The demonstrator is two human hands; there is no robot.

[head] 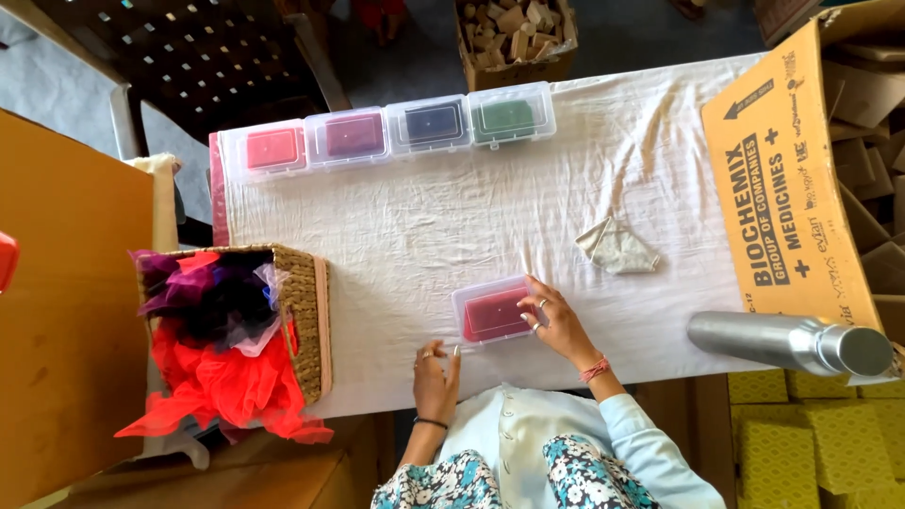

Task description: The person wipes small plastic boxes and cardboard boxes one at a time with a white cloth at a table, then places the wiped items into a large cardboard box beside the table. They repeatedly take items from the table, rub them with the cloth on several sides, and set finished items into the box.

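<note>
A clear plastic box with dark red fabric inside (492, 312) lies on the white cloth near the table's front edge. My right hand (554, 319) rests on its right end, fingers over the lid. My left hand (436, 374) lies on the cloth just left and in front of the box, fingers loosely curled, holding nothing. Four similar clear boxes stand in a row along the far edge: pink (269, 149), purple (351, 136), dark blue (430, 123) and green (509, 115).
A wicker basket (306, 316) holding red, purple and pink netting sits at the left edge. A folded pale cloth (618, 249) lies right of centre. A steel bottle (788, 341) lies on its side at right beside a large cardboard flap (782, 188). A carton of wooden pieces (514, 33) stands beyond the table.
</note>
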